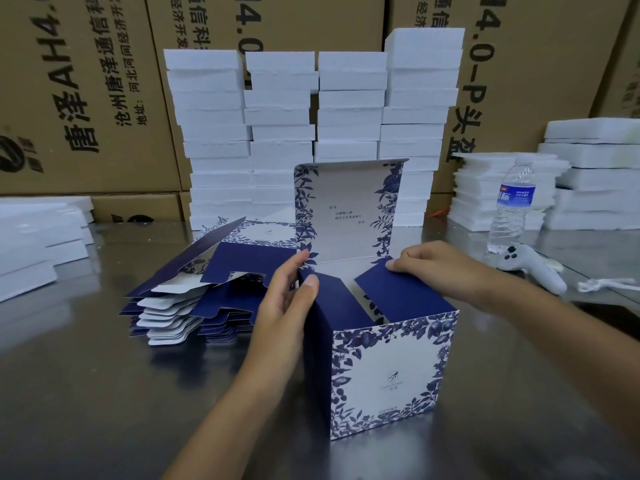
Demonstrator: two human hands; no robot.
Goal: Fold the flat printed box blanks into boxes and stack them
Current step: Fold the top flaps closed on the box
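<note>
On the steel table [86, 393], my flat left hand [287, 299] braces the box [388, 372]; my right hand [443, 268] presses its flap [398, 292] down. I should fold squarely.

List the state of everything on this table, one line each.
Box, upright, top open, lid raised.
Left grip, straight fingers against the left flap.
Right grip, fingertips on the right flap, which slopes inward.
Box blanks, flat, in a loose fanned pile.
Water bottle, upright.
Foam blocks, stacked in columns behind.
Controller, lying down, untouched.
</note>
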